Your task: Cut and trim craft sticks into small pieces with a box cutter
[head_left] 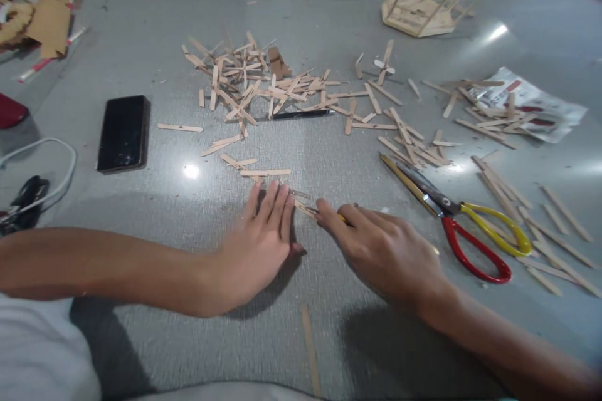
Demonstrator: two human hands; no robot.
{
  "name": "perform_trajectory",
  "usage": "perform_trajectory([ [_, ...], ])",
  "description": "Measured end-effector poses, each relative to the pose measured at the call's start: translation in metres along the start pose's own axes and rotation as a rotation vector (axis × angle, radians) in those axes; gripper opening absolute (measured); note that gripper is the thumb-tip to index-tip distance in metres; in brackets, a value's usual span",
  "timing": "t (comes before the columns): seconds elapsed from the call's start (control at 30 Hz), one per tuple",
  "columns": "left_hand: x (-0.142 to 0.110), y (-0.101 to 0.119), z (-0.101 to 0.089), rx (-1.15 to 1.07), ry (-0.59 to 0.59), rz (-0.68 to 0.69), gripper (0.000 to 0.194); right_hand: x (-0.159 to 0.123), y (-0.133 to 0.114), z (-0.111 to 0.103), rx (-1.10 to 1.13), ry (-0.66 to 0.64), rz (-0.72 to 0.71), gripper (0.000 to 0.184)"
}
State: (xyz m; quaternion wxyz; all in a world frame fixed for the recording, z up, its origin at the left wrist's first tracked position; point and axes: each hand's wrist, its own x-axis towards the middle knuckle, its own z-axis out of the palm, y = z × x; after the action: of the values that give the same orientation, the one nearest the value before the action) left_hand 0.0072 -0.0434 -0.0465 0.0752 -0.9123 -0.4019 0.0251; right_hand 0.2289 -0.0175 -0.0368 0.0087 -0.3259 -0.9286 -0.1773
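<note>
The left hand (258, 232) was placed palm down on the grey textured table (235, 351), its fingers extended; whether anything was pinned beneath them could not be told. A thin pale wooden stick (301, 206) was left partly visible between the two hands, which were held apart. The right hand (380, 244) was closed around a slim tool with a yellow part (346, 220), mostly hidden by the fingers. Metal scissors with red and yellow handles (446, 203) were set down farther right.
</note>
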Motion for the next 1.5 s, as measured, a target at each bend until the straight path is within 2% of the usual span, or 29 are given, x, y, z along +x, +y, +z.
perform_trajectory([
  [0.13,-0.003,0.009,0.011,0.102,0.055,-0.005,0.060,0.002,0.000,0.000,-0.001,-0.023,-0.026,0.034],
  [0.3,-0.001,0.011,0.013,0.181,0.144,0.010,0.061,0.003,-0.001,0.001,-0.016,0.001,-0.026,0.033],
  [0.57,0.000,0.010,0.015,0.136,0.192,0.005,0.055,0.010,0.000,-0.003,-0.078,-0.027,-0.084,0.035],
  [0.8,0.003,0.008,0.019,0.065,0.111,0.003,0.058,0.024,0.003,-0.021,-0.063,-0.205,-0.116,0.039],
  [1.0,0.007,0.004,0.017,0.162,0.123,0.077,0.053,0.041,-0.008,-0.036,-0.159,-0.308,-0.145,0.039],
  [1.13,0.010,0.002,0.010,0.181,0.031,0.160,0.046,0.037,-0.011,-0.033,-0.232,-0.304,-0.171,0.043],
  [1.23,0.012,0.002,0.009,0.152,0.012,0.184,0.042,0.031,-0.010,-0.031,-0.252,-0.265,-0.188,0.044],
  [1.37,0.010,-0.001,0.011,0.080,0.047,0.187,0.040,0.027,-0.005,-0.028,-0.217,-0.231,-0.162,0.042],
  [1.5,0.009,-0.003,0.014,0.011,0.099,0.186,0.040,0.022,0.005,-0.021,-0.080,-0.222,-0.135,0.041],
])
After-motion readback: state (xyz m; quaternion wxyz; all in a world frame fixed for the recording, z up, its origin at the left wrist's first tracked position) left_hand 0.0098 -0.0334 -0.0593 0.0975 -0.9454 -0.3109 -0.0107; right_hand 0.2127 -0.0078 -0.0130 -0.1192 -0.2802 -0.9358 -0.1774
